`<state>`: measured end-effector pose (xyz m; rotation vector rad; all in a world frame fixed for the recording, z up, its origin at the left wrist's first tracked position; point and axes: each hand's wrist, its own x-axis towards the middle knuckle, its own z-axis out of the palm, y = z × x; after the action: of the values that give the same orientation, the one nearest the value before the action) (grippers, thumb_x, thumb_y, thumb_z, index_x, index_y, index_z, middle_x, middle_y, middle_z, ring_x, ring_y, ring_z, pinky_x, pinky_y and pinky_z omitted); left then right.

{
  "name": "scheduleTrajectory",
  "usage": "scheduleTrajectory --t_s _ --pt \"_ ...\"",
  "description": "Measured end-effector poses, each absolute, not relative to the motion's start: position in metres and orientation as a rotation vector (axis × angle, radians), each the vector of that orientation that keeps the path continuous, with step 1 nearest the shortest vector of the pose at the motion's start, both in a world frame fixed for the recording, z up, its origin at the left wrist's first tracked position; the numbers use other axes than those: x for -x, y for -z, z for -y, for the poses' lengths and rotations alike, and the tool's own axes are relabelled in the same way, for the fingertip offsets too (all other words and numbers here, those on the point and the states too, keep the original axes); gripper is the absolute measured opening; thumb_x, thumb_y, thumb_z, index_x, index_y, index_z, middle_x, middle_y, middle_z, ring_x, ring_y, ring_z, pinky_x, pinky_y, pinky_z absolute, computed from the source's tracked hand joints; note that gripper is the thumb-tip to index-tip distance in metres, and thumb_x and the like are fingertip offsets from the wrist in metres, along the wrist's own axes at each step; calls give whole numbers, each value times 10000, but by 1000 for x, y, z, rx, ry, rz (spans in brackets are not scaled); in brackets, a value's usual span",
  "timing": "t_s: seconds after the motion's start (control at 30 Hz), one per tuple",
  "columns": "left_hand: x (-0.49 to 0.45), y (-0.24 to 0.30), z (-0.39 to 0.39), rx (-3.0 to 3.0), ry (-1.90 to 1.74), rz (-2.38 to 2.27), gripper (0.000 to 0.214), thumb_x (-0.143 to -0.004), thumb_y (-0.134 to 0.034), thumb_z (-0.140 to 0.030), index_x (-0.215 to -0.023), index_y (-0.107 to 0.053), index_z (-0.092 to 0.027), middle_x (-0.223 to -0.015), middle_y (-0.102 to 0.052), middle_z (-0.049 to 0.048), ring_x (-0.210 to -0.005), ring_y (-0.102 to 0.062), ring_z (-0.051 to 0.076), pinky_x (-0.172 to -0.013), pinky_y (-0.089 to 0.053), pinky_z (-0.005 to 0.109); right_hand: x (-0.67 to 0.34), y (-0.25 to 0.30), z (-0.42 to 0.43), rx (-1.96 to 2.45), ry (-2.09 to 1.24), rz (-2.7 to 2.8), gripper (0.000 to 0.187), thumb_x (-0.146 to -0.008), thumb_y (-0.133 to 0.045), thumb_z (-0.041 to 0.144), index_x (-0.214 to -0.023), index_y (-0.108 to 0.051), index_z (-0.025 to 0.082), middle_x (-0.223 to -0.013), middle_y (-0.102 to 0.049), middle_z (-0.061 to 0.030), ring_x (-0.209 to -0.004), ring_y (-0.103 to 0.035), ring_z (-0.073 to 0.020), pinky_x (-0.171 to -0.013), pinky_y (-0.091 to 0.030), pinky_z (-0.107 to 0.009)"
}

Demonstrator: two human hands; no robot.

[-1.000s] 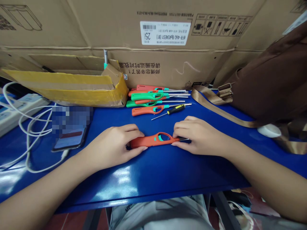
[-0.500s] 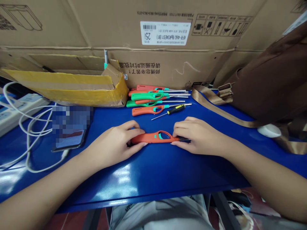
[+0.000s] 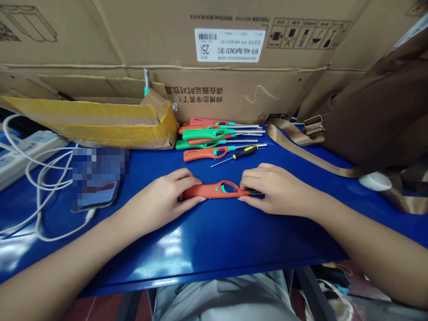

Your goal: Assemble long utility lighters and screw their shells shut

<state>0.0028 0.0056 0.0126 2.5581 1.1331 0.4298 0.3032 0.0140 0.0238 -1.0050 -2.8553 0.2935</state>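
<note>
An orange long-nosed lighter (image 3: 214, 191) with a teal trigger lies on the blue table (image 3: 214, 240) in front of me. My left hand (image 3: 160, 201) grips its handle end, fingers curled round it. My right hand (image 3: 274, 188) pinches the metal nozzle end, fingers closed. Behind them lies a pile of several orange and green lighters (image 3: 214, 136) with a small black and yellow screwdriver (image 3: 241, 154) beside it.
A yellow-taped cardboard box (image 3: 96, 118) sits at the back left, large cartons (image 3: 214, 53) behind. A phone (image 3: 96, 194) with white cables (image 3: 36, 178) lies at left. A brown bag (image 3: 377, 107) with a strap (image 3: 301, 147) and a white mouse (image 3: 374, 181) are at right.
The lighter has been turned slightly about its long axis between both hands. The hands have stayed in place.
</note>
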Motion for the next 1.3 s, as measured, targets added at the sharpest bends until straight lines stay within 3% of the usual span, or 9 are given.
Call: scheduleTrajectory --t_s 0.4,0.63,0.77,1.07,1.3 --pt "-2 -7 -6 -2590 -435 -1221 321 -988 -629 -437 -1182 -732 -203 -1110 -678 76 -879 -697 201 -784 -560 320 -301 -23 -14 997 -251 2863 126 -974 -593 273 -890 -624 184 -891 -658 -25 -773 -581 -178 -763 -350 -330" --pt "-4 -8 0 -2861 -240 -1230 327 -972 -619 -315 -1251 -694 -163 -1124 -709 88 -938 -728 259 -736 -565 337 -295 -23 -14 1066 -83 2920 102 -906 -642 260 -871 -604 172 -857 -649 -35 -725 -546 -190 -748 -344 -338" --pt "-4 -10 0 -2894 -225 -1162 299 -1017 -557 -301 -1266 -677 -185 -1107 -724 63 -937 -730 227 -747 -548 309 -301 -25 -17 1049 -76 2883 208 -1006 -579 359 -912 -603 175 -885 -668 -40 -746 -551 -193 -749 -345 -335" --pt "-5 -15 1 -2853 -362 -974 322 -1079 -437 -361 -1105 -696 -173 -901 -677 31 -784 -659 181 -666 -463 296 -308 -27 -13 875 10 2821 310 -1039 -528 378 -831 -631 173 -778 -650 -28 -716 -553 -192 -744 -343 -337" --pt "-18 -16 14 -2829 -368 -925 340 -1085 -410 -364 -1001 -673 -165 -854 -631 22 -710 -600 173 -621 -421 304 -300 -15 -14 722 -53 2791 339 -1065 -488 438 -1019 -695 174 -915 -720 -38 -804 -612 -201 -756 -351 -339"
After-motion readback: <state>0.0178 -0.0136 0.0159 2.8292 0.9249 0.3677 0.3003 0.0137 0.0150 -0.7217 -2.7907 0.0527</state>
